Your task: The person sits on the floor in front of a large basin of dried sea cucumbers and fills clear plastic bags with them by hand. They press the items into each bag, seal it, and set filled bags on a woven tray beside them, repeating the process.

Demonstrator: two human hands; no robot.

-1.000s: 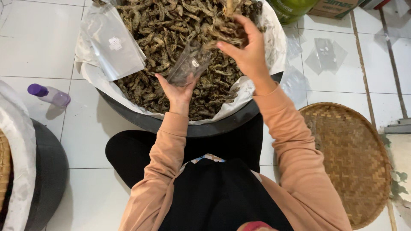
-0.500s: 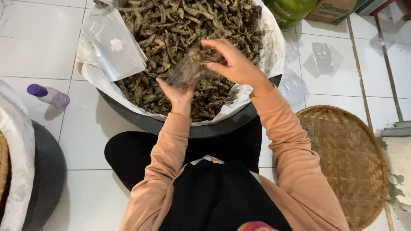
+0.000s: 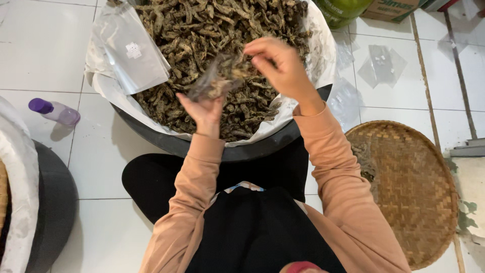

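My left hand (image 3: 204,108) holds a clear plastic pouch (image 3: 216,78) partly filled with dried brown pieces, over a large black basin (image 3: 202,149). The basin is lined with white paper (image 3: 310,81) and heaped with the same dried brown pieces (image 3: 212,30). My right hand (image 3: 280,65) is at the pouch's mouth, fingers pinched around a few pieces. An empty clear pouch (image 3: 130,48) lies on the basin's left rim.
A round woven bamboo tray (image 3: 404,192) lies on the white tiled floor at right. A small bottle with a purple cap (image 3: 54,111) lies at left, beside another dark basin (image 3: 48,212). Loose clear pouches (image 3: 381,63) lie at the upper right, near a green container (image 3: 343,10).
My right hand came down from the heap with dried pieces and reached the pouch's mouth. The left hand kept the pouch in place.
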